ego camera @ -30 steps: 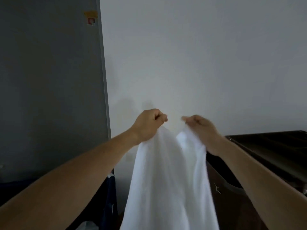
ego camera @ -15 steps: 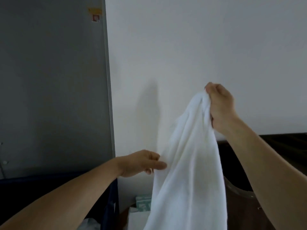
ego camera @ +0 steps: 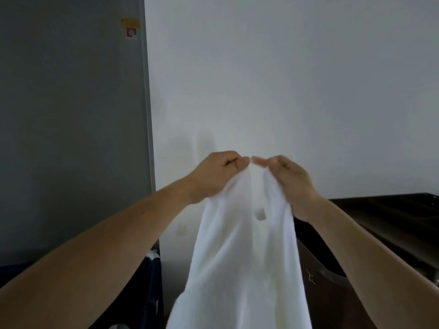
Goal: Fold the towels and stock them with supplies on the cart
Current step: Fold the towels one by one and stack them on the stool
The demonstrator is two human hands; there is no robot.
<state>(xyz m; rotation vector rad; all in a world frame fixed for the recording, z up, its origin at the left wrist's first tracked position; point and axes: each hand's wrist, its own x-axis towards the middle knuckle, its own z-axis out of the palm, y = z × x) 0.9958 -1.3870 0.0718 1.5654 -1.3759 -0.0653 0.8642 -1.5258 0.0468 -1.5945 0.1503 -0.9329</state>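
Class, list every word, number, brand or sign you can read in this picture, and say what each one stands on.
No text here can be read.
On the grey wall panel, a yellow paper sticker: too blurred to read.
Just below it, a red and white sticker: too small and blurred to read.
On the white cloth towel, a small square tag: nothing legible.

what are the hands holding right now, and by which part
A white towel, held by its upper edge. The left hand and the right hand each grip a bunch of it close together, and the rest hangs down.
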